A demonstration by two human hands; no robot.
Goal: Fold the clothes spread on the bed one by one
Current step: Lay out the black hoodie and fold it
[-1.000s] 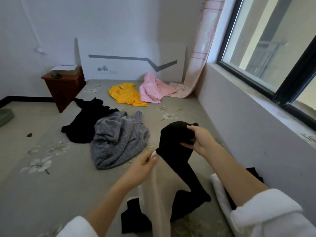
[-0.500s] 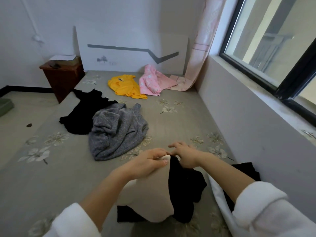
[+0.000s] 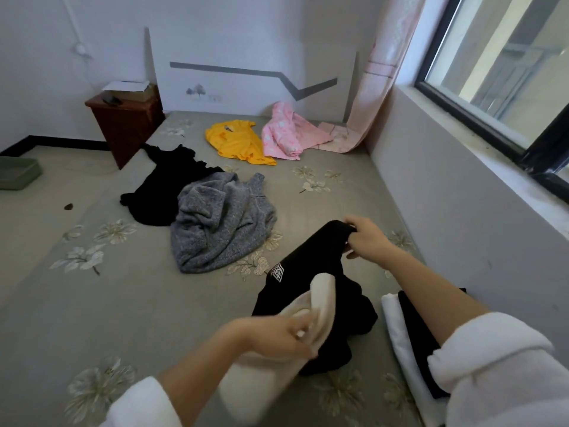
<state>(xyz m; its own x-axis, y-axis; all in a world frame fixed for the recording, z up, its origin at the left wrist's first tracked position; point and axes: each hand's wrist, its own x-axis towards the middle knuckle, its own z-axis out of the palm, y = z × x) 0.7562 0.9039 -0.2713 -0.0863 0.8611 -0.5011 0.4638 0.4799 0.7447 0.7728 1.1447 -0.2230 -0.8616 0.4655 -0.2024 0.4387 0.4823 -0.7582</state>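
the left hand [image 3: 277, 337], nearest and blurred, has its fingers curled round a thick, soft cream lining [image 3: 321, 297] that rolls out of the black garment [image 3: 311, 266]. the garment stretches from this hand up to the right hand [image 3: 368, 238], which pinches its far end in a bunch, thumb on top and fingers tucked under. the cloth is matte and limp, with a small square white patch [image 3: 278, 272] on it, and its lower folds sag onto the near right part of the bed [image 3: 123, 303]. both wrists come out of fluffy white sleeves. just right of the garment, partly under the right forearm, lies a flat folded pile [image 3: 397, 325], white below and black on top. the sheet is grey-green with pale printed flowers. further off sits a crumpled grey sweater [image 3: 221, 229] of speckled knit, overlapping a black top [image 3: 166, 186] behind it. near the head of the bed lie a yellow top [image 3: 237, 143] and a pink garment [image 3: 286, 134] with pale dots, touching each other. a pink curtain [image 3: 372, 87] trails down beside them.
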